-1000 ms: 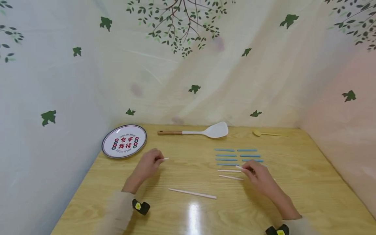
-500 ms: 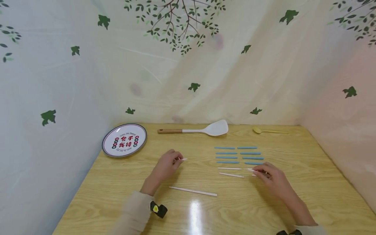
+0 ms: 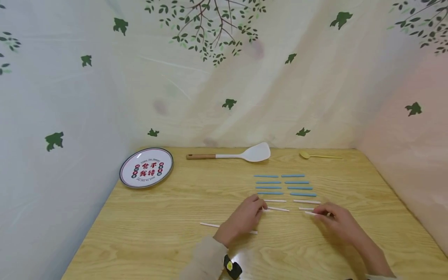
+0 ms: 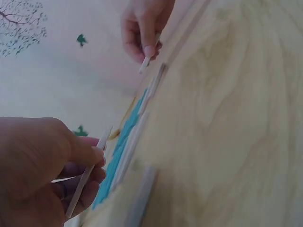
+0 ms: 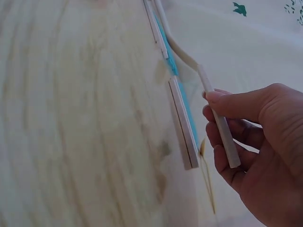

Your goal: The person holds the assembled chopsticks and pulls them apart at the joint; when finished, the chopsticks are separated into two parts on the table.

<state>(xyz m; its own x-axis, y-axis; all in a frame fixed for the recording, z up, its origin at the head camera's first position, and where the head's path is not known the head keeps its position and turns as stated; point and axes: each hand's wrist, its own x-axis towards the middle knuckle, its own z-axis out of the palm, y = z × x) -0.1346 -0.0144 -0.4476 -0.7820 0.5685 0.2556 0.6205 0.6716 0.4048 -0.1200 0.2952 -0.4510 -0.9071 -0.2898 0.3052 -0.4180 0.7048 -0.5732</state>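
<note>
My left hand point(image 3: 245, 216) pinches a short white stick point(image 4: 85, 182) between thumb and fingers, close to the left ends of two white sticks point(image 3: 275, 201) lying on the table. In the right wrist view, my right hand point(image 5: 265, 127) holds another white stick point(image 5: 223, 127) between thumb and fingertips, above the table. Two white sticks point(image 3: 307, 202) lie just beyond that hand, one partly covered by its fingers. Behind the white ones, several blue sticks point(image 3: 268, 187) form two columns of roughly parallel rows. A longer white stick point(image 3: 209, 224) lies nearer the front, partly hidden by my left wrist.
At the back left of the wooden table point(image 3: 140, 233) is a white plate point(image 3: 162, 165) with red and dark lettering. A white spatula point(image 3: 255, 153) with a wooden handle lies along the back, and a gold spoon point(image 3: 305, 154) lies at the back right.
My left hand has moved right with its stick, from near the plate to the white sticks. My right hand has moved right and slightly nearer, uncovering white and blue sticks.
</note>
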